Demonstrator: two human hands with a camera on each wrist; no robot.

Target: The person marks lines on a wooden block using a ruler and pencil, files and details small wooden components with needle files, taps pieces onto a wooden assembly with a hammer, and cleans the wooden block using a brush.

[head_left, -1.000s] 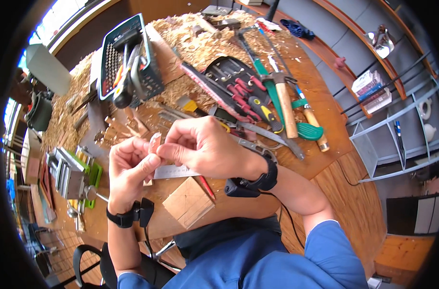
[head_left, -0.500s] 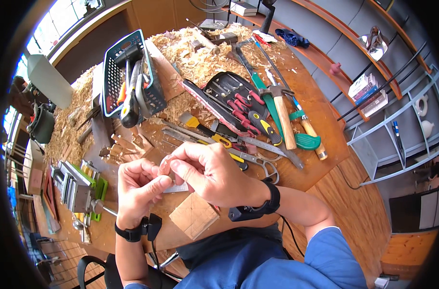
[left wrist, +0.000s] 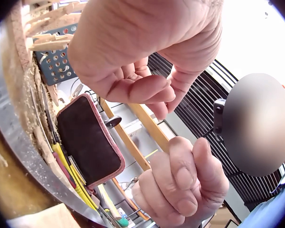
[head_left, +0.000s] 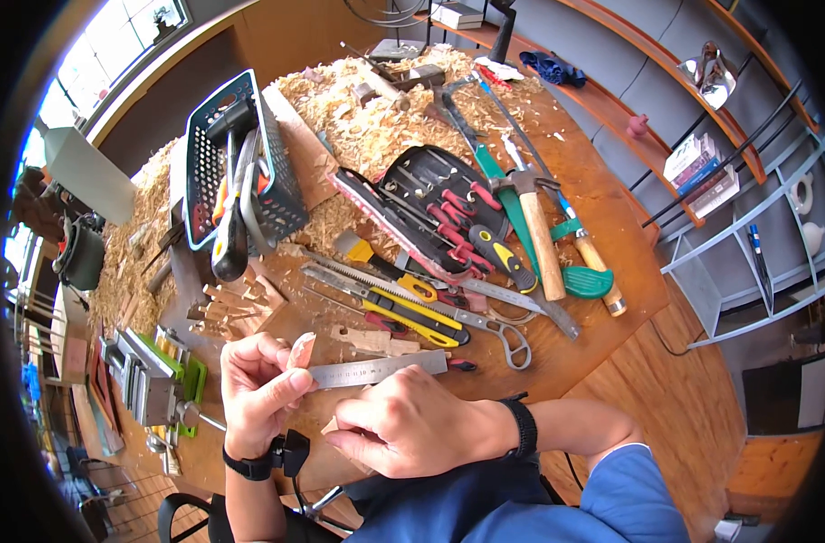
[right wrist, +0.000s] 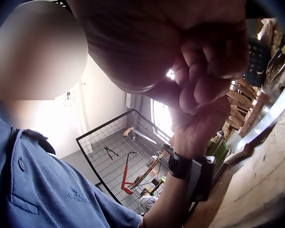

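My left hand (head_left: 266, 391) pinches a small reddish-brown piece of wood (head_left: 301, 351) between thumb and fingers, its tip pointing up. In the left wrist view that piece is hidden behind the hand. Apart from it, to the right and nearer my body, my right hand (head_left: 417, 423) has its fingers curled in; no object shows between them in the left wrist view. Below the right hand lies a square wooden board, mostly covered, with one corner (head_left: 329, 427) showing. Just behind both hands a steel ruler (head_left: 376, 370) lies on the table.
Beyond the ruler lie scissors (head_left: 512, 347), a yellow utility knife (head_left: 415, 317), a hammer (head_left: 541, 235) and an opened tool case (head_left: 412, 213). A tool basket (head_left: 281, 195) stands among wood shavings (head_left: 358, 136). A vise (head_left: 150, 376) sits at the left.
My right hand has parted from the piece of wood and moved right and toward my body, over the board. My left hand still pinches the piece. More of the ruler shows.
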